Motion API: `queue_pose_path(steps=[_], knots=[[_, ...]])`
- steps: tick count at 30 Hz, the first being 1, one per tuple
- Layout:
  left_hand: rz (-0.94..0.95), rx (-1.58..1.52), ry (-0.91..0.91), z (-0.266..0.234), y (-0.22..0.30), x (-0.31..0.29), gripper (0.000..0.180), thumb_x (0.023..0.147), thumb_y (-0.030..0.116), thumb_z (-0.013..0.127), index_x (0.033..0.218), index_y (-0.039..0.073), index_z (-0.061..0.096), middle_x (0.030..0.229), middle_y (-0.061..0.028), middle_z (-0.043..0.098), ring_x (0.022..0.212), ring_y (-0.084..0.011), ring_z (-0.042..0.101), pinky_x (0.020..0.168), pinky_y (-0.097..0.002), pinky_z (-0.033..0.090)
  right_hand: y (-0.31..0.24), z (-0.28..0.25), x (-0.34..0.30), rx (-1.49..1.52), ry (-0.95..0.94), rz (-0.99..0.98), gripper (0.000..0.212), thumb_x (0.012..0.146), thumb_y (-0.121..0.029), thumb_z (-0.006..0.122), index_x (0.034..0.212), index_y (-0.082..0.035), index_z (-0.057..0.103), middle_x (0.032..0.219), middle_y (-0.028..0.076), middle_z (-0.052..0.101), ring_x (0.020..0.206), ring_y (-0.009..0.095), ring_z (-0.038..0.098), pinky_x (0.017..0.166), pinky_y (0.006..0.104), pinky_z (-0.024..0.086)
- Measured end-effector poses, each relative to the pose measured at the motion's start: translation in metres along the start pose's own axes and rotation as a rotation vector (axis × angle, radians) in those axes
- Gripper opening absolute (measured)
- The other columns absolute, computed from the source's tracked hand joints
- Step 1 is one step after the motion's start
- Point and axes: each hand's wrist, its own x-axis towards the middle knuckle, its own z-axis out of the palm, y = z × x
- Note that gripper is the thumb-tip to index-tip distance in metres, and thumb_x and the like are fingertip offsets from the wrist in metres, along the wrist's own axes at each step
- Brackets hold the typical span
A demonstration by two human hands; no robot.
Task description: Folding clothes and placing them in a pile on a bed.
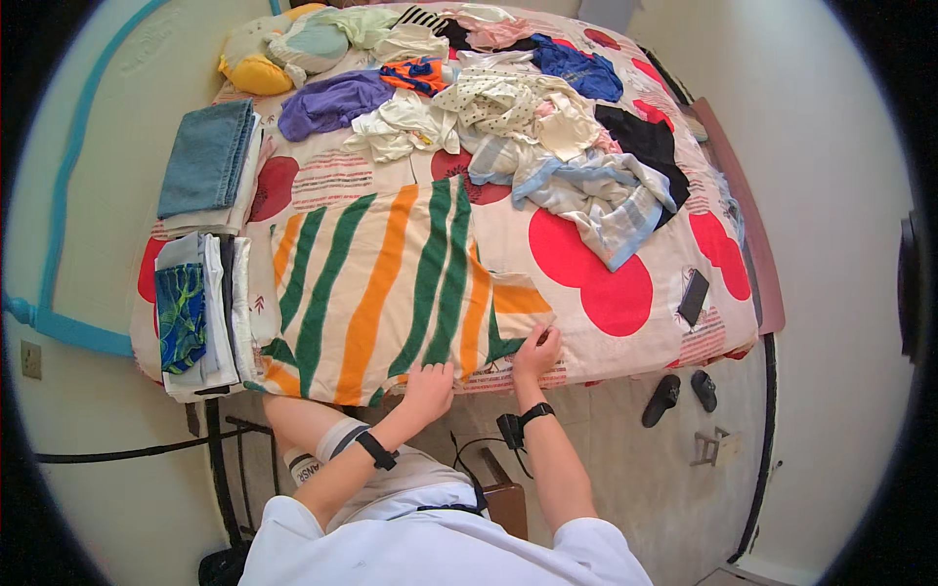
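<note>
A cream shirt [376, 283] with green and orange stripes lies spread flat at the bed's near edge, its neckline side toward me. My left hand [428, 391] is closed with its fingertips on the shirt's near edge, just right of the middle. Farther right, my right hand [537, 354] pinches the near corner of the right sleeve, which has an orange band and a green strip. The fabric between the two hands lies partly folded.
Left of the shirt stand folded jeans [205, 156] and a stack of folded clothes [200, 313]. Loose garments [508, 107] heap at the back, beside a plush toy [259, 54]. A phone [693, 298] lies right; slippers [661, 400] and a stool [505, 503] are on the floor.
</note>
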Motion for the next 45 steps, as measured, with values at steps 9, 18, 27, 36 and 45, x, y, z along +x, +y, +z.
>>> queue_pose_path(steps=[9, 18, 27, 36, 45], knots=[[0.161, -0.038, 0.066, 0.008, -0.005, -0.009, 0.030, 0.077, 0.016, 0.070, 0.103, 0.009, 0.058, 0.087, -0.0075, 0.064, 0.086, -0.0269, 0.064, 0.077, -0.0404, 0.047, -0.001, -0.004, -0.001, 0.001, -0.074, 0.065, 0.024, 0.098, -0.032, 0.057, 0.098, -0.008, 0.060, 0.087, 0.010, 0.064, 0.087, 0.031, 0.059, 0.084, 0.0437, 0.041], [0.240, -0.048, 0.108, 0.006, 0.000, -0.002, 0.033, 0.073, 0.012, 0.071, 0.104, 0.009, 0.063, 0.101, -0.0093, 0.060, 0.101, -0.0265, 0.057, 0.083, -0.0391, 0.044, -0.001, -0.006, 0.013, 0.170, -0.138, 0.208, 0.025, 0.100, -0.030, 0.059, 0.101, -0.006, 0.058, 0.092, 0.008, 0.067, 0.088, 0.024, 0.061, 0.081, 0.0386, 0.045], [0.202, -0.227, 0.246, 0.002, 0.006, -0.006, 0.030, 0.070, 0.006, 0.069, 0.099, 0.006, 0.068, 0.129, -0.0197, 0.054, 0.129, -0.0371, 0.046, 0.108, -0.0488, 0.037, 0.029, -0.003, 0.038, 0.648, -0.218, 0.417, 0.024, 0.098, -0.024, 0.065, 0.103, -0.002, 0.057, 0.092, 0.007, 0.064, 0.080, 0.014, 0.061, 0.071, 0.0306, 0.051], [0.149, -0.284, 0.230, -0.004, -0.003, -0.010, 0.028, 0.070, 0.004, 0.069, 0.098, 0.005, 0.067, 0.129, -0.0181, 0.054, 0.129, -0.0376, 0.047, 0.108, -0.0480, 0.038, 0.003, -0.010, 0.084, 0.672, -0.563, 0.408, 0.028, 0.092, -0.028, 0.072, 0.090, -0.003, 0.061, 0.075, 0.001, 0.059, 0.062, 0.010, 0.053, 0.055, 0.0281, 0.045], [0.145, -0.348, 0.241, -0.006, 0.002, -0.007, 0.024, 0.072, 0.009, 0.074, 0.094, 0.004, 0.066, 0.128, -0.0165, 0.055, 0.125, -0.0371, 0.050, 0.103, -0.0474, 0.043, 0.041, -0.004, 0.084, 0.470, -0.529, 0.268, 0.030, 0.093, -0.025, 0.071, 0.096, 0.005, 0.069, 0.085, 0.007, 0.069, 0.075, 0.012, 0.060, 0.068, 0.0299, 0.050]])
